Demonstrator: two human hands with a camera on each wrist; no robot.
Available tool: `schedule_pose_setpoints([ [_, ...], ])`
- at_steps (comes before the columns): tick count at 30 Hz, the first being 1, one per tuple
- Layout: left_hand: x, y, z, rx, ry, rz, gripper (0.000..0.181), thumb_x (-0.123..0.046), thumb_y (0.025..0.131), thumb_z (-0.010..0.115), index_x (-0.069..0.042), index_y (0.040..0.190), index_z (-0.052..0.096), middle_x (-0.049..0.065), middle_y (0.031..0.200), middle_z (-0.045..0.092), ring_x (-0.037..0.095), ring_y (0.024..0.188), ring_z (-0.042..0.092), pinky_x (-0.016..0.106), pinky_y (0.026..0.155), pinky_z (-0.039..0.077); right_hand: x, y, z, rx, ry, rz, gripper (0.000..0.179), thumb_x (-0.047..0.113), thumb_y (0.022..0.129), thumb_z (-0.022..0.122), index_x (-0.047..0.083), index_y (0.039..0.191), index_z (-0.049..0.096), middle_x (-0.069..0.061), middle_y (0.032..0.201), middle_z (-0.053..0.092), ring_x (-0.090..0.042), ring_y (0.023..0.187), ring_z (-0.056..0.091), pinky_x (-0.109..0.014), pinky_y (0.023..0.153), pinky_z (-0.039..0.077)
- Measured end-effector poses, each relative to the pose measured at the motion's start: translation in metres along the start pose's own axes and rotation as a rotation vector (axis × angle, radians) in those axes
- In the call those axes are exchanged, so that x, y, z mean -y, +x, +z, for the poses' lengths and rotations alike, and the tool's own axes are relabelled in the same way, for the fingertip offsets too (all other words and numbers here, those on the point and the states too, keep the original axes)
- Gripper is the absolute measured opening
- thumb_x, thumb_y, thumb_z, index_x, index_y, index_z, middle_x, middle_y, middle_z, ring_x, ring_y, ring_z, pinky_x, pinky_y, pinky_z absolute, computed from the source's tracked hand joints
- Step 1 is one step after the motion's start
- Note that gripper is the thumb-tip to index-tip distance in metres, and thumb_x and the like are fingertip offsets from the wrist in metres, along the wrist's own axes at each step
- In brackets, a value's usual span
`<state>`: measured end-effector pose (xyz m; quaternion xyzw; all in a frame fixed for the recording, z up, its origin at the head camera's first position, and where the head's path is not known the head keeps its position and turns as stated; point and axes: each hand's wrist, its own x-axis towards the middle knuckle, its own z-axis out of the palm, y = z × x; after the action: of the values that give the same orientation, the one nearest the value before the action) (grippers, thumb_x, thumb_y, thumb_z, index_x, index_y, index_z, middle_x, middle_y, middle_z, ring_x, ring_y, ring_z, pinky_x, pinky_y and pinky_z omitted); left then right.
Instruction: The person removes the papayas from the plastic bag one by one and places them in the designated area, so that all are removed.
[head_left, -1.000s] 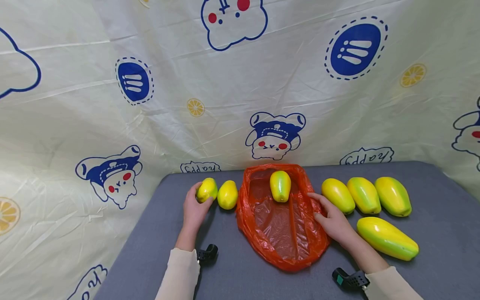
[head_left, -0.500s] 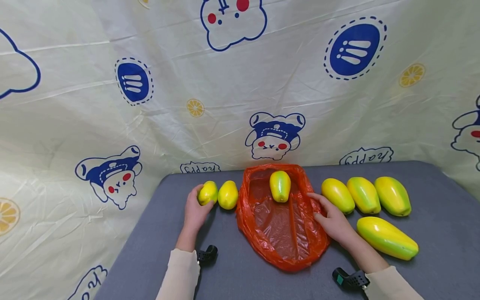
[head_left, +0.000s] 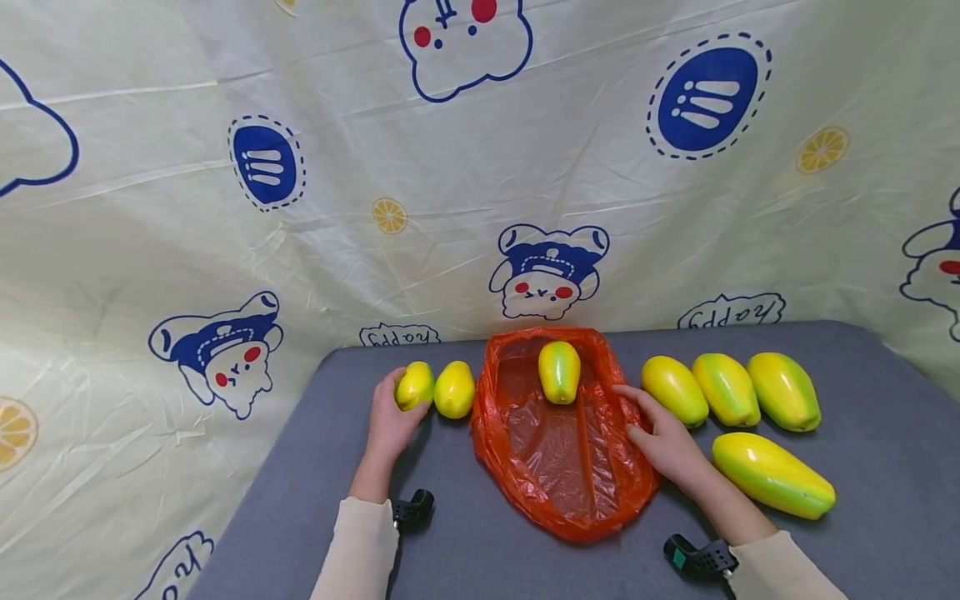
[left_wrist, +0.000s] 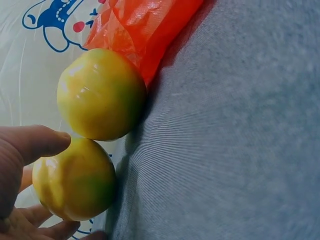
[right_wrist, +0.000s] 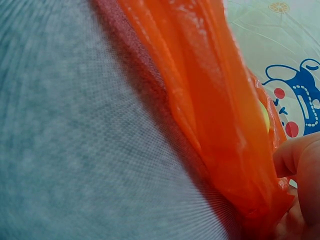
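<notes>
My left hand [head_left: 390, 421] curls its thumb and fingers around a yellow-green papaya [head_left: 416, 387] at the left of the table. Just right of it lies a second papaya [head_left: 454, 390]; the left wrist view shows this papaya [left_wrist: 101, 94] touching or almost touching the held papaya [left_wrist: 76, 179]. A red plastic bag [head_left: 558, 529] lies wide-mouthed at the middle, with one papaya [head_left: 559, 372] inside at its far end. On the bag's right rim, my right hand [head_left: 667, 437] pinches the plastic between thumb and fingers; part of that grip is hidden in the right wrist view.
To the right of the bag, three papayas stand in a row, the middle papaya [head_left: 726, 390] among them. A longer papaya [head_left: 774, 476] lies nearer, beside the right forearm. A printed curtain [head_left: 450, 275] hangs behind the grey table [head_left: 465, 558].
My left hand and its papaya have shifted slightly right and nearer, closing the gap to the neighbouring papaya. My right hand and the bag look unmoved.
</notes>
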<state>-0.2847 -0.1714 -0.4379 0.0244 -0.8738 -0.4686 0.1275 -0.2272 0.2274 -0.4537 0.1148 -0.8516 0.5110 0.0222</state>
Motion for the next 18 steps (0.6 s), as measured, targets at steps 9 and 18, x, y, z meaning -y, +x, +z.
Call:
schedule_pose_setpoints([
  [9,-0.019,-0.001,-0.006,-0.048,0.01,0.074,0.065,-0.014,0.088,0.072,-0.008,0.147,0.044,0.018,0.16,0.03,0.037,0.148,0.03,0.057,0.12,0.03,0.001,0.0,-0.001,-0.001,-0.007,-0.001,0.056,0.002,0.099,0.048,0.012,0.153,0.035,-0.024,0.15,0.042,-0.032,0.111,0.058,-0.021,0.079,0.054],
  [18,-0.052,-0.01,0.001,-0.115,-0.01,0.171,0.054,-0.013,0.09,0.071,-0.011,0.141,0.052,0.011,0.157,0.039,0.034,0.145,0.037,0.057,0.12,0.031,0.0,0.0,-0.001,-0.006,-0.022,-0.001,0.056,0.003,0.1,0.049,0.013,0.153,0.035,-0.023,0.15,0.043,-0.031,0.111,0.058,-0.02,0.079,0.053],
])
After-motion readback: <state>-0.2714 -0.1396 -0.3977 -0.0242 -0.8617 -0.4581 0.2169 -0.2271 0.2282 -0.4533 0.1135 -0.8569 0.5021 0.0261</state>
